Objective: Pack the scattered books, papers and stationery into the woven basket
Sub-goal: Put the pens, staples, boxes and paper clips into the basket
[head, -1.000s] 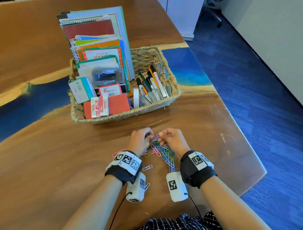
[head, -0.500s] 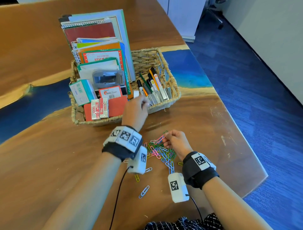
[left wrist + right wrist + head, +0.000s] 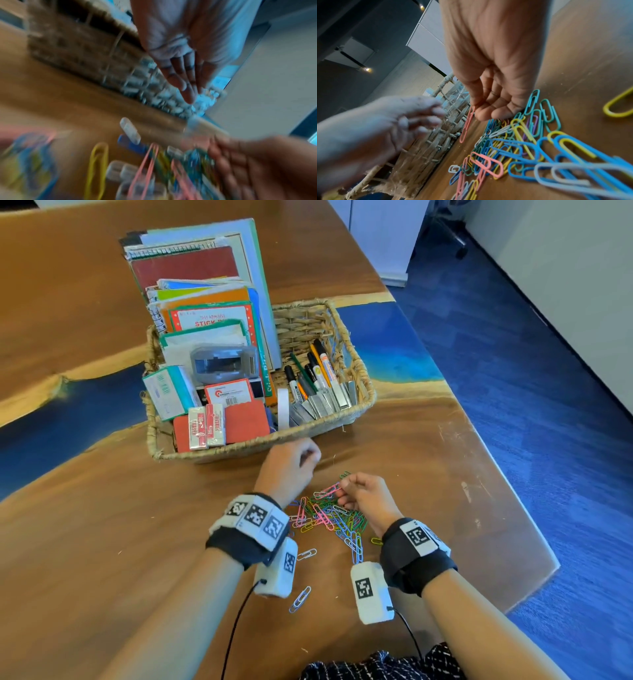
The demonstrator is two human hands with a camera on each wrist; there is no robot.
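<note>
At twelve o'clock on the brown wooden table (image 3: 102,542), the rectangular woven straw basket (image 3: 356,409) is packed: upright notebooks and papers (image 3: 191,268) at its back left, small boxes and erasers in front, markers and pens (image 3: 318,364) at its right. Just below it, at six o'clock, the loose pile of coloured plastic-coated paper clips (image 3: 329,517) is left on the wood. These are judged light, slippery and easily snagged, best pinched a few together. One pink clip (image 3: 329,491) is pinched by the right hand (image 3: 368,501); the left hand (image 3: 291,463), loosely curled, is seen holding nothing.
</note>
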